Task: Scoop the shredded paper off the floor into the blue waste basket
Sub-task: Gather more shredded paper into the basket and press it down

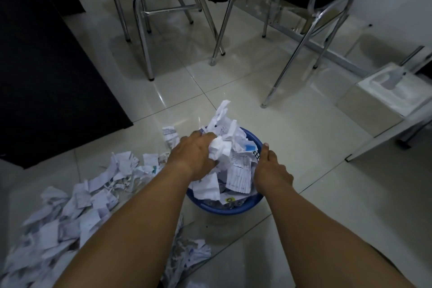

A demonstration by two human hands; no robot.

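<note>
**Basket heaped, floor far from clear**

I find the left hand [195, 155] over the blue waste basket [224, 208], fingers curled down around a crumpled white wad of paper [219, 149] that it presses into the load. The right hand [271, 170] sits at the basket's right edge, thumb raised and in view. Its fingers drop behind the paper, so I cannot tell whether they grip the rim, hold scraps, or lie loose.

Between the hands, the paper in the basket [236, 170] stands well above the rim, with one tall strip poking up at the far side. I judge the basket close to full, and the contents will likely need pressing down before more fits.

Outward to the left, a broad spread of shredded paper on the floor [70, 217] runs from beside the basket down to the lower left corner of view. A smaller cluster [189, 257] lies on the tiled floor [304, 217] just in front of the basket, between the forearms. A few scraps [170, 135] rest beside the far left rim.

My assessment: part of the litter is binned, but what is left on the floor looks at least equal to what is in. The floor to the right of the basket shows no scraps.
</note>
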